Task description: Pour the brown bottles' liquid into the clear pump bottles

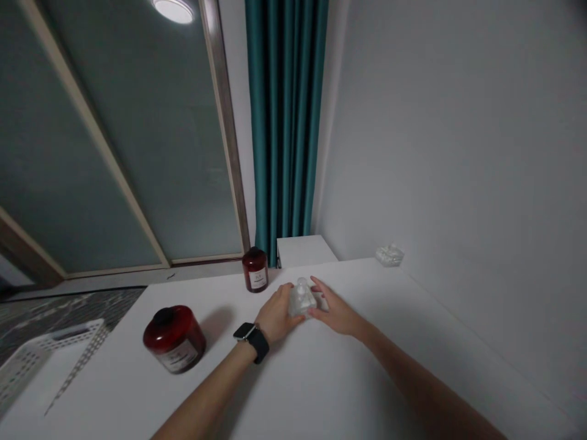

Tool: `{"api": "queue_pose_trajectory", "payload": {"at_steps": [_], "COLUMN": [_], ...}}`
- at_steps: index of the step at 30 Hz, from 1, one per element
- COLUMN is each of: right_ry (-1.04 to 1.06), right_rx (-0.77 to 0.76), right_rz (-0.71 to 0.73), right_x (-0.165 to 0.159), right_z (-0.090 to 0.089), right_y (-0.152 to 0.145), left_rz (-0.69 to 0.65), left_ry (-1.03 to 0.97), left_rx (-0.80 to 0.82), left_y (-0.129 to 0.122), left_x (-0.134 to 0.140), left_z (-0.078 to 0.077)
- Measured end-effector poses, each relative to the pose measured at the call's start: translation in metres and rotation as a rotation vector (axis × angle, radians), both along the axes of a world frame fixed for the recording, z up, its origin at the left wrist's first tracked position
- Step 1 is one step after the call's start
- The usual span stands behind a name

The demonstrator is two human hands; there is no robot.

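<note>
Between my two hands on the white table is a small clear square container with a round knob on top (301, 299). My left hand (276, 315), with a black watch on its wrist, is closed around the container's left side. From the right, my right hand (337, 310) reaches toward it with thumb and fingers apart. Its thumb tip lies at the container's lower right edge; whether it presses on it I cannot tell. Left of my hands stand a large dark red bottle with a black cap (177, 336) and, farther back, a smaller red bottle (255, 269).
Another clear square container (389, 255) sits at the table's far right corner by the wall. A white perforated basket (27, 360) stands at the left. Beyond the white table (321, 391) are a white cabinet (305, 249) and a teal curtain (288, 122).
</note>
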State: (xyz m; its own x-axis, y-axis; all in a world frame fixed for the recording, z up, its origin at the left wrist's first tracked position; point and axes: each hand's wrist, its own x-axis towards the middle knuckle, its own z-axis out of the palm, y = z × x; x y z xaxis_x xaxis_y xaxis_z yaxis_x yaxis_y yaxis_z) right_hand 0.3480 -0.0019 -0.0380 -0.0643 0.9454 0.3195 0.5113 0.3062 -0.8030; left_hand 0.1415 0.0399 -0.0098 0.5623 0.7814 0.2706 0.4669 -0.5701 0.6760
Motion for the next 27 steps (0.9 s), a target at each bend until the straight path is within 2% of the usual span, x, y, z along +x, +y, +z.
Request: {"api": "queue_pose_trajectory", "payload": {"at_steps": [7, 12, 18, 27], "right_ry": [0.024, 0.084, 0.266, 0.569], "right_rx": [0.105, 0.113, 0.138, 0.206], "right_rz": [-0.396, -0.517, -0.702, -0.889], "right_x": [0.090, 0.133, 0.153, 0.167], "right_z": [0.009, 0.004, -0.003, -0.012], "right_y": [0.006, 0.002, 0.000, 0.006], "left_rz": [-0.048, -0.087, -0.093, -0.075], "left_ry": [0.091, 0.106, 0.195, 0.301], "left_rx": [-0.007, -0.031, 0.006, 0.031], "left_y": [0.019, 0.035, 0.055, 0.082], "left_x": [0.050, 0.087, 0.142, 0.223], "left_z": [0.005, 0.007, 0.003, 0.000]}}
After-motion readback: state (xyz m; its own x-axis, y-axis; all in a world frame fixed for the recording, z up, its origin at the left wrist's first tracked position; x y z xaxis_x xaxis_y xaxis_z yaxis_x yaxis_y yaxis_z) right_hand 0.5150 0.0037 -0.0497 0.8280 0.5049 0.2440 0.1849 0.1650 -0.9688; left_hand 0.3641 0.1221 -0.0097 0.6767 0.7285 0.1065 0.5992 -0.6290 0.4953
